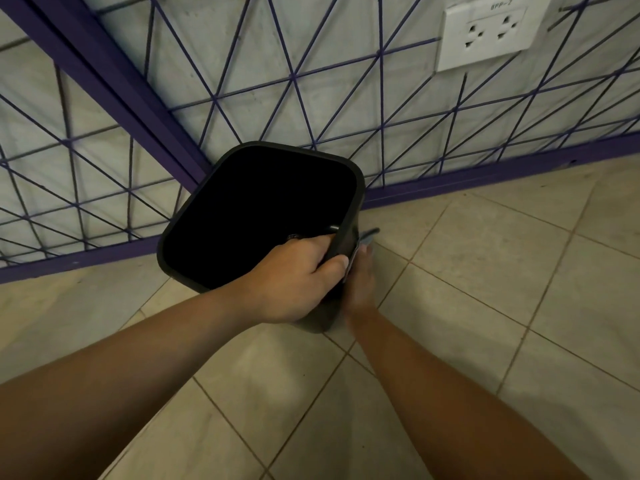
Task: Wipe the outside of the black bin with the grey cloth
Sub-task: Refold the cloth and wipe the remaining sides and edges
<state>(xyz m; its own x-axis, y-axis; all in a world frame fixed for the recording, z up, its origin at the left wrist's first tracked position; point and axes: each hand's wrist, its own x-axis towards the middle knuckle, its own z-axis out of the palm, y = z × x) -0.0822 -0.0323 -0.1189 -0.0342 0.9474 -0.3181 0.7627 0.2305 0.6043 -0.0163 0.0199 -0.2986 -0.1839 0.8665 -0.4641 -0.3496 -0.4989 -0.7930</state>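
Against the foot of the purple wire fence, on the tiled floor, the black bin is tipped so that its open mouth faces up towards the camera and its long axis runs down and away towards the floor near the person's feet. Both hands meet it at the same near right corner. The left hand is closed over the rim there, thumb on the outer face and fingers curled inside the mouth, so it is the one steadying and tilting the bin. The right hand is lower, pressed flat against the outer wall just beside the left thumb; it is blurred, and whether its fingers are curled or spread cannot be told. A sliver of the grey cloth shows past its fingertips, lying between palm and wall, so that hand appears to be holding the cloth to the bin. The wiped face is the right-hand side wall, which runs lengthwise away from the rim and is mostly hidden behind the bin's own edge. My reading is that the next stroke should follow that wall along its length, from rim towards base, while the left hand keeps the tilt; the far walls facing the fence would need the bin turned.
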